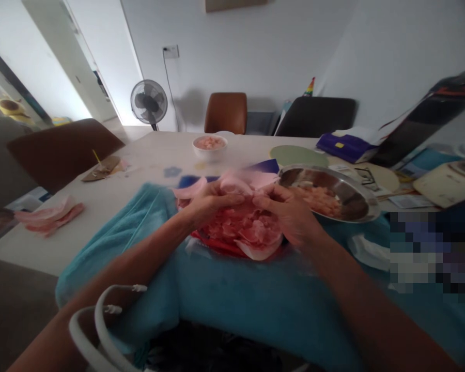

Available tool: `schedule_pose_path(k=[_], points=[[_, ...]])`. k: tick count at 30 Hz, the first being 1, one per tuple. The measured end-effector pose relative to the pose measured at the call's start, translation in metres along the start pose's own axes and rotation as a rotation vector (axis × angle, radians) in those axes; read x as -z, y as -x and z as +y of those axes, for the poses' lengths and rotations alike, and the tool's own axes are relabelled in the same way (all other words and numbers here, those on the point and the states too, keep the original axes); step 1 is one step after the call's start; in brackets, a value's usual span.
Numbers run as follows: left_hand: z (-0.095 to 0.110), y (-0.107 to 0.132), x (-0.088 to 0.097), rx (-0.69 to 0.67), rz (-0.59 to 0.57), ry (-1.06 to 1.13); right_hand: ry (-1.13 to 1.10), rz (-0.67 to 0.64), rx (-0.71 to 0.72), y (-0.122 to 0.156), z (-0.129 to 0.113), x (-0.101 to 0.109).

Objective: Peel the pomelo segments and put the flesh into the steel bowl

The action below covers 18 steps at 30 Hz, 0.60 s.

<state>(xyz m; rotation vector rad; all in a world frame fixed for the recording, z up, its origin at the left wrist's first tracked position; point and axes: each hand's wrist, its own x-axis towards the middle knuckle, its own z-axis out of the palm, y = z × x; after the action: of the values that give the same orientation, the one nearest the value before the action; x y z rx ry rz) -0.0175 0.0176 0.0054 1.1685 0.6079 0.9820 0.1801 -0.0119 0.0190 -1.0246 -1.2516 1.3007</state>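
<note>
With my left hand (220,199) and right hand (290,209) pinching the pink sheet (250,182), I should keep both grips light above the pink pieces (251,227) to limit tearing.

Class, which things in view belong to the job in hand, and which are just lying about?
Probably the job:
thin pale-pink sheet, in the left hand and right hand
heap of crumpled pink pieces below
round silver metal bowl of pale pieces

Apparently lying about:
round grey caged fan
oblong purple box
</note>
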Motion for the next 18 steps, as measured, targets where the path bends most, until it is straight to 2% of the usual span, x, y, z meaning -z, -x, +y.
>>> schedule_pose_path(k=[4,12,15,18], points=[[-0.003,0.0,0.002,-0.035,0.009,-0.056,0.066,0.055,0.065,-0.001,0.0,-0.003],[-0.002,0.002,-0.003,-0.112,-0.004,-0.157,0.492,0.242,0.366,0.0,0.001,-0.007],[-0.003,0.002,-0.005,-0.136,-0.006,-0.144,0.484,0.304,0.338,0.0,0.005,-0.008],[-0.002,0.002,-0.007,-0.121,0.011,-0.081,0.305,0.355,0.186,-0.001,0.008,-0.012]])
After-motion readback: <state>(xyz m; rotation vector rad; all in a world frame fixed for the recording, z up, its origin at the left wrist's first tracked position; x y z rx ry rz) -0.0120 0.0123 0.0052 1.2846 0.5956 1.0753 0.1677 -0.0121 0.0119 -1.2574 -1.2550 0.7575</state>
